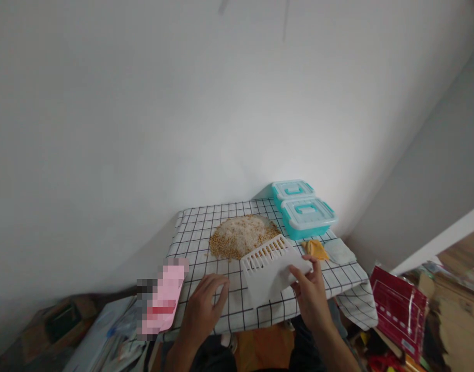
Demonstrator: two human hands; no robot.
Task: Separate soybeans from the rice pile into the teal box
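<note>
Right hand (309, 287) pinches a white slotted sheet (266, 279), slots at the near edge of the grain pile (240, 235); contact hard to tell. Left hand (205, 305) loosely spread above checked cloth (194, 227).

Legible text: none that I can read. Unreadable markings are as follows. To my right, a red package (395, 295) carries a row of small white marks across its front; their characters are too small to resolve. Near its lower edge I see a small pale label (408, 346), contents indistinct. To my left, a pink item (172, 289) is obscured by coarse pixel blocks.
</note>
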